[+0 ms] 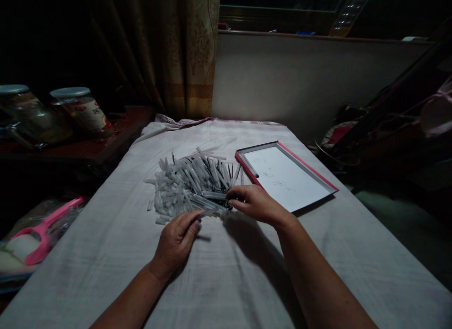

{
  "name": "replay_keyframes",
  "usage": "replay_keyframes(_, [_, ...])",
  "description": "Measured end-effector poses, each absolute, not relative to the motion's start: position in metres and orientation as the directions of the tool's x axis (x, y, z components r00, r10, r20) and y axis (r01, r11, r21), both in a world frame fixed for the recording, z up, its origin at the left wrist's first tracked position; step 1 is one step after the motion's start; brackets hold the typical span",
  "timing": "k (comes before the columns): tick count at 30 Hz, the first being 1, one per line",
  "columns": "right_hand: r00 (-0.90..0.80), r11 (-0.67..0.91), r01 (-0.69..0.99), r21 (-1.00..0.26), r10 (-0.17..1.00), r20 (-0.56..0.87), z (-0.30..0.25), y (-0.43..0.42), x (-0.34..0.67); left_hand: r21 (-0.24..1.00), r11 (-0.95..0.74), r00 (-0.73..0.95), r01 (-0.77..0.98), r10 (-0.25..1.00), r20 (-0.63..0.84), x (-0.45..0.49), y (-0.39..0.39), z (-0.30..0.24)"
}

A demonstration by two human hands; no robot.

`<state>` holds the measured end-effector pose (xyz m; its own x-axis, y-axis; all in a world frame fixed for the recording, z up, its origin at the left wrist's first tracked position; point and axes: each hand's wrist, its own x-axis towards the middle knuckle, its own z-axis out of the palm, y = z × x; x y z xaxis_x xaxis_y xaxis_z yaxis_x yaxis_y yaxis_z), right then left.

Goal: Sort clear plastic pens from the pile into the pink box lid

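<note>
One loose, unsorted pile (190, 183) lies on the table (226, 282); the board (289, 183) holds one pen (251, 168). Right hand (254, 204) pinches a tube (215, 206); left hand (176, 239) curled, grip indeterminate.

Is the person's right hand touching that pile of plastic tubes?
Touching. In the head view the fingertips of the right hand lie on the near edge of the pile of plastic tubes, no gap.

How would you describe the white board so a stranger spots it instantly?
Start at the cloth-covered table. Right of the pile of clear pen tubes, just beyond the right hand, lies a flat white board. Its pink-red frame sets it apart from the thin tubes.
</note>
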<state>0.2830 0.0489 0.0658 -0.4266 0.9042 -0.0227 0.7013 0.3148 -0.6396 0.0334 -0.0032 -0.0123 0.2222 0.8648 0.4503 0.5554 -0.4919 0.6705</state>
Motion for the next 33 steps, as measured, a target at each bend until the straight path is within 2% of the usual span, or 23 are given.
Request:
replay_keyframes(2, [-0.458,0.286,0.514,-0.809,0.889,0.024,0.064,0.048,0.282,0.651,-0.524,0.247,0.549,0.846,0.472,0.034,-0.004,-0.011])
replay_keyframes(4, [-0.482,0.236,0.368,-0.900,0.875,0.032,0.062,0.047,0.279,0.634,-0.549,0.258,0.544,0.829,0.496,0.034,-0.005,-0.009])
replay_keyframes(8, [-0.512,0.142,0.231,-0.963,0.859,0.004,0.061,0.046,0.275,0.599,-0.590,0.263,0.541,0.796,0.545,0.034,-0.005,-0.005])
replay_keyframes(12, [-0.535,0.100,0.191,-0.977,0.845,-0.018,0.062,0.045,0.274,0.585,-0.598,0.273,0.548,0.788,0.551,0.033,-0.005,-0.007])
replay_keyframes(16, [-0.543,0.124,0.212,-0.969,0.840,-0.012,0.062,0.044,0.271,0.581,-0.608,0.284,0.542,0.783,0.554,0.033,-0.005,-0.009])
replay_keyframes(19, [-0.521,0.212,0.266,-0.940,0.852,0.045,0.062,0.043,0.269,0.587,-0.601,0.284,0.543,0.789,0.544,0.033,-0.005,-0.009])
replay_keyframes(26, [-0.506,0.440,0.461,-0.770,0.844,0.180,0.064,0.044,0.264,0.582,-0.608,0.278,0.540,0.782,0.558,0.033,-0.005,-0.010])
replay_keyframes(30, [-0.500,0.487,0.649,-0.585,0.852,0.155,0.062,0.045,0.262,0.577,-0.614,0.285,0.538,0.777,0.561,0.032,-0.005,-0.012])
replay_keyframes(31, [-0.499,0.481,0.668,-0.568,0.855,0.138,0.061,0.045,0.263,0.580,-0.612,0.283,0.537,0.779,0.560,0.032,-0.005,-0.012])
replay_keyframes(33, [-0.511,0.459,0.642,-0.614,0.853,0.103,0.061,0.045,0.264,0.590,-0.603,0.277,0.537,0.786,0.552,0.032,-0.005,-0.012])
